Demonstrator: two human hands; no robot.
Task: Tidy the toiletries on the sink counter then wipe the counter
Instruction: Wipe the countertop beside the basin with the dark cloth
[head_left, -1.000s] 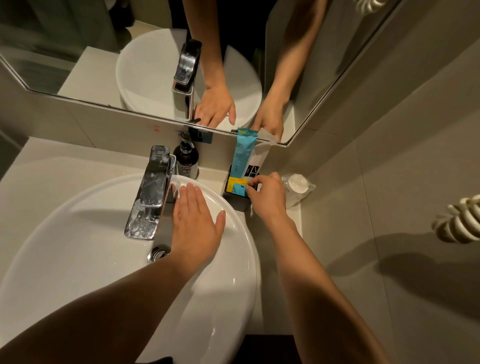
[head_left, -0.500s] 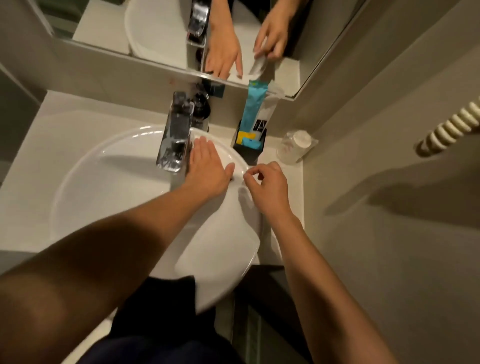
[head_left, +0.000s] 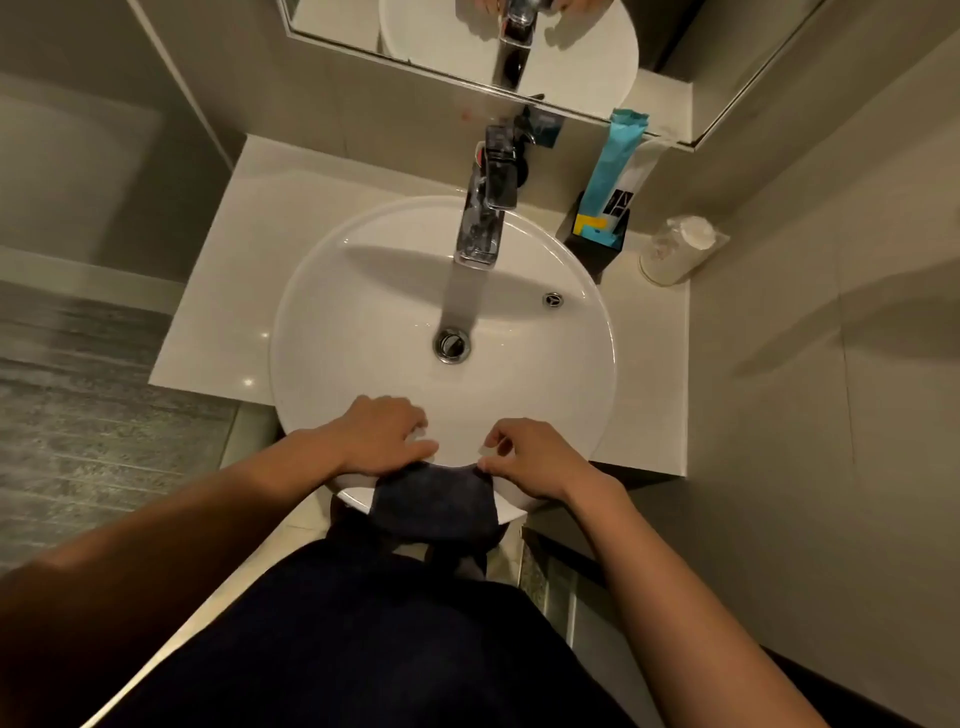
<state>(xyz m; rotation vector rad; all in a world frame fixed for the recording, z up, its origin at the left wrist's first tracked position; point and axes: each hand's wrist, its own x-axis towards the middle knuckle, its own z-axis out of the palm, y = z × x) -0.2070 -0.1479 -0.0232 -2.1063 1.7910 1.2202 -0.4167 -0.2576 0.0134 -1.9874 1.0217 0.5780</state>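
Observation:
My left hand (head_left: 382, 434) and my right hand (head_left: 530, 457) rest on the near rim of the round white basin (head_left: 311, 322). Between them a dark blue cloth (head_left: 436, 501) hangs over that rim. My right thumb and forefinger pinch its right top corner. My left fingers curl over its left corner. At the back right of the pale counter (head_left: 223, 291) stands a black holder (head_left: 597, 249) with a tall teal tube (head_left: 618, 156) and small yellow and blue sachets (head_left: 592, 226). A plastic-wrapped cup (head_left: 675, 249) lies beside the holder.
A chrome faucet (head_left: 485, 208) reaches over the basin, with a dark soap dispenser (head_left: 519, 169) half hidden behind it. The drain (head_left: 453, 343) sits mid-basin. A mirror (head_left: 415, 31) hangs above. Walls close in on the right, and grey floor (head_left: 78, 415) lies to the left.
Both hands have drawn back from the faucet and the holder to the basin's near rim and now grip a dark cloth. The view has pulled back and tilted down.

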